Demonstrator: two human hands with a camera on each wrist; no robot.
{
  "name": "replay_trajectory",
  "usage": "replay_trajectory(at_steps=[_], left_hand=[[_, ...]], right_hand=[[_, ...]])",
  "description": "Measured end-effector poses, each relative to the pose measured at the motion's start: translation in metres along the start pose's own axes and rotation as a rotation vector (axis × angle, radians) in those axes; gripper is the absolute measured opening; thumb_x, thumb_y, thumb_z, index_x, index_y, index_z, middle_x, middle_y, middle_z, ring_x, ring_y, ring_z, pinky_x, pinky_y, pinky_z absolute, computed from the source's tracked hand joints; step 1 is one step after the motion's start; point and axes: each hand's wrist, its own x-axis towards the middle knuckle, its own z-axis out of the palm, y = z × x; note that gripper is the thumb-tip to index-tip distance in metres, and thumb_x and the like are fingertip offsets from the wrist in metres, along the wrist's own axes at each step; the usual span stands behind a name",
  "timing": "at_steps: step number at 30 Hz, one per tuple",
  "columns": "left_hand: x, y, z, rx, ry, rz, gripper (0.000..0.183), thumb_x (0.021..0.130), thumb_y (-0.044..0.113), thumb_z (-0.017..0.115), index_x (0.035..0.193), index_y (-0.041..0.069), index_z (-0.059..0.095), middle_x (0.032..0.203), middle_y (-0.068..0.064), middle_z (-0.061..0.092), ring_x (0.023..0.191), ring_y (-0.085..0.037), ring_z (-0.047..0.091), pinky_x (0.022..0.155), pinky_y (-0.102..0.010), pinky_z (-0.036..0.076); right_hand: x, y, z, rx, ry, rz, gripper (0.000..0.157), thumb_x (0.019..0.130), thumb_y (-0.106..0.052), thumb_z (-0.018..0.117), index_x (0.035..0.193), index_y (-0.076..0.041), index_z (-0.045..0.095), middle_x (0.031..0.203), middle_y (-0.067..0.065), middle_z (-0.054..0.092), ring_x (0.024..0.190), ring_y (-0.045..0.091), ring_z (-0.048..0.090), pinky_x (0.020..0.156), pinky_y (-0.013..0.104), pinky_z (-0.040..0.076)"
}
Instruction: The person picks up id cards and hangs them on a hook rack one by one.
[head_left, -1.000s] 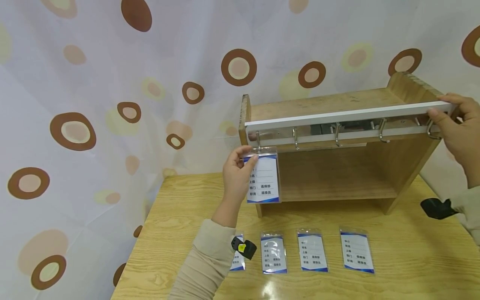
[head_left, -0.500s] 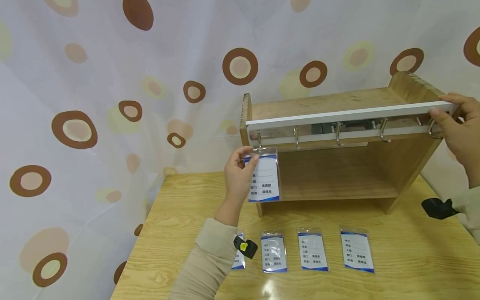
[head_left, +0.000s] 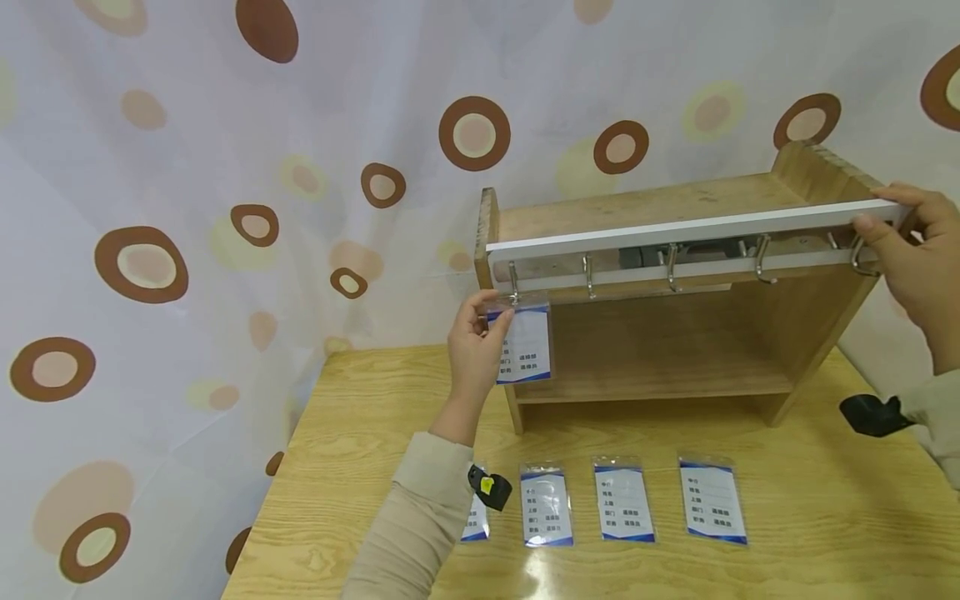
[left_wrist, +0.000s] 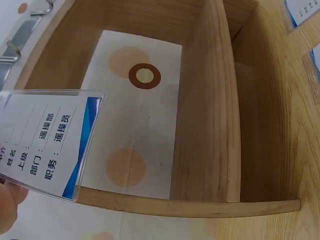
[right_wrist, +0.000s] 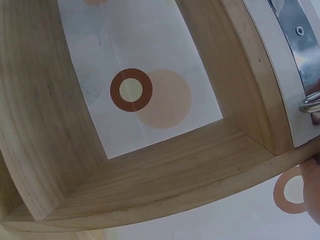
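Note:
My left hand [head_left: 476, 346] pinches a clear-sleeved name badge [head_left: 527, 343] by its upper left edge, thumb in front. The badge's top overlaps the leftmost metal hook [head_left: 513, 282] in the head view. In the left wrist view the same badge [left_wrist: 47, 140] shows printed lines and a blue border, with fingertips at its edge. My right hand [head_left: 918, 258] grips the right end of the white hook rail [head_left: 697, 229], its thumb on the front by the rightmost hook [head_left: 862, 258]. The rail runs along the front of a wooden shelf [head_left: 675, 387].
Below the shelf, several more badges lie in a row on the wooden table [head_left: 360, 417]: one [head_left: 546, 507] near the left forearm, others [head_left: 624, 502] farther right [head_left: 712, 502]. The leftmost is partly hidden by the sleeve. A dotted curtain [head_left: 300, 125] hangs behind.
The lower edge of the badge in my left hand has risen and tilted back slightly, its top staying at the leftmost hook. My right hand keeps its hold on the rail.

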Motion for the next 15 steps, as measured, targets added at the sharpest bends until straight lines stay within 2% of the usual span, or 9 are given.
replay_trajectory(at_steps=[5,8,15], left_hand=[[0.005,-0.016,-0.002,0.013,-0.035,-0.018,0.03,0.082,0.007,0.058,0.111,0.006,0.05,0.093,-0.007,0.053,0.067,-0.01,0.043,0.054,-0.018,0.037],[0.005,-0.021,-0.004,0.004,-0.046,-0.034,0.036,0.082,0.008,0.058,0.116,0.007,0.046,0.094,-0.008,0.053,0.072,-0.012,0.047,0.058,-0.02,0.04],[-0.003,-0.028,-0.01,-0.024,-0.046,-0.102,0.034,0.08,0.005,0.06,0.112,0.001,0.048,0.092,-0.009,0.051,0.079,-0.016,0.05,0.066,-0.024,0.043]], right_hand=[[0.0,0.001,0.0,-0.01,0.003,0.001,0.029,0.081,-0.005,0.058,0.109,-0.012,0.06,0.098,-0.014,0.045,0.07,0.001,0.034,0.071,0.015,0.028],[0.001,0.002,0.0,-0.021,0.0,-0.003,0.03,0.081,-0.005,0.058,0.11,-0.012,0.059,0.099,-0.015,0.045,0.071,0.0,0.035,0.071,0.015,0.028],[0.0,0.001,0.0,-0.046,-0.002,0.001,0.03,0.082,-0.007,0.057,0.11,-0.015,0.059,0.103,-0.016,0.044,0.075,-0.001,0.036,0.075,0.015,0.029]])
